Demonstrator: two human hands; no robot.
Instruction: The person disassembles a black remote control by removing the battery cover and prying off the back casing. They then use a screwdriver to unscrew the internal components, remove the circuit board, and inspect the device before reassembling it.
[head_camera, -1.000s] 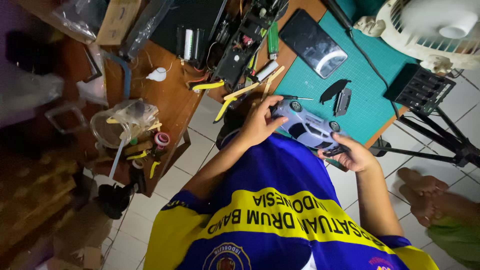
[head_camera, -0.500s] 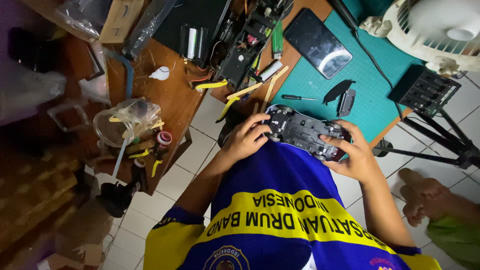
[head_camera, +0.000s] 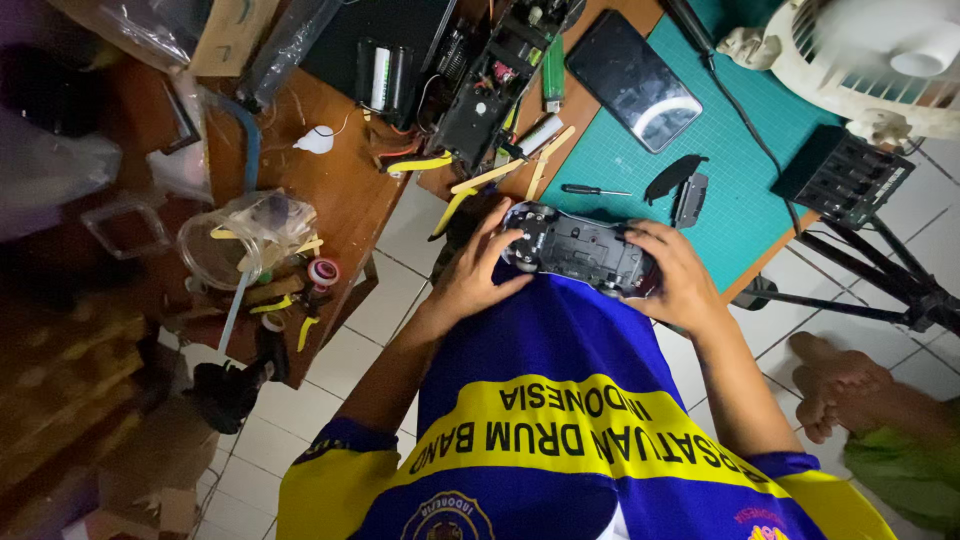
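Left hand and right hand gripping a dark plastic, perhaps toy-car, chassis beside the green cutting-mat surface.

Both forearms reach forward, left hand and right hand curled inward, fingers seemingly gripping.

You've turned the toy car over: its silver body faced up a second ago, now the dark underside does. Your left hand has moved onto one wheel end, your right hand around the other
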